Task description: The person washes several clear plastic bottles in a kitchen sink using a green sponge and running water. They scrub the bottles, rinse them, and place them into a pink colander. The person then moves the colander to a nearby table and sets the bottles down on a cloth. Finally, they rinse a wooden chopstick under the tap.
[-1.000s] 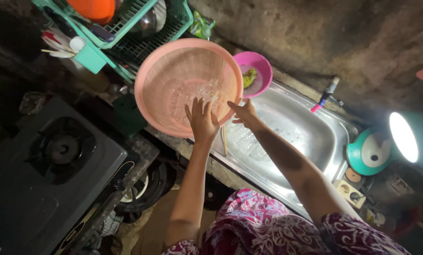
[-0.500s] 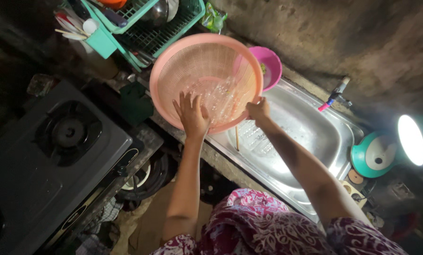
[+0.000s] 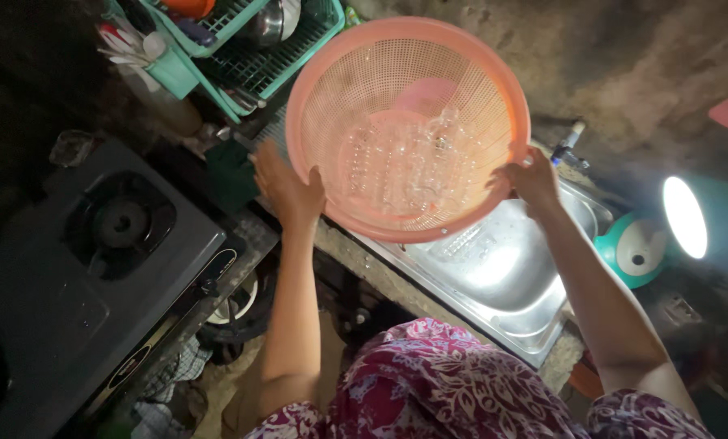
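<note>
A large round pink plastic colander (image 3: 409,126) is held up over the steel sink (image 3: 510,268), its wet mesh inside facing me. My left hand (image 3: 287,191) grips its lower left rim. My right hand (image 3: 535,179) grips its right rim. A pink bowl shows faintly through the mesh. Both arms reach forward from my floral-patterned clothing.
A teal dish rack (image 3: 250,41) with utensils and a metal bowl stands at the back left. A gas stove (image 3: 95,260) sits to the left. A tap (image 3: 567,142) is behind the sink. A lit teal lamp (image 3: 681,219) glows at the right.
The colander has been lifted higher and closer to me, with water draining off. My right hand slid to the right rim and my left to the lower left rim.
</note>
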